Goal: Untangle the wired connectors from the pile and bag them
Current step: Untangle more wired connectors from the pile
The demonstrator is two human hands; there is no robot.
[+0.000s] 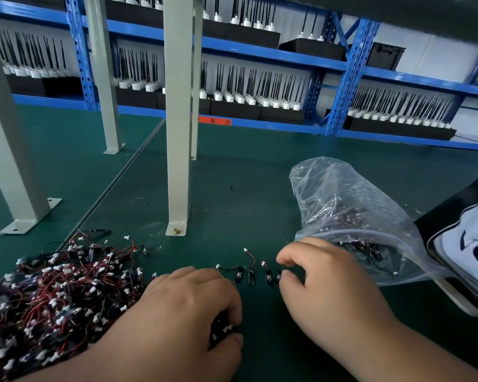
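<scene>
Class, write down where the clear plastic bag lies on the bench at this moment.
In the head view the clear plastic bag lies on the green bench at right, just beyond the right hand, opposite the tangled pile at left.

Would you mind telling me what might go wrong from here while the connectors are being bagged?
The left hand holds a clump of connectors beside the tangled pile; snagged wires may drag along. The right hand, pinching the end connector, might scatter the loose row. The slumped bag gapes open and could spill.
</scene>
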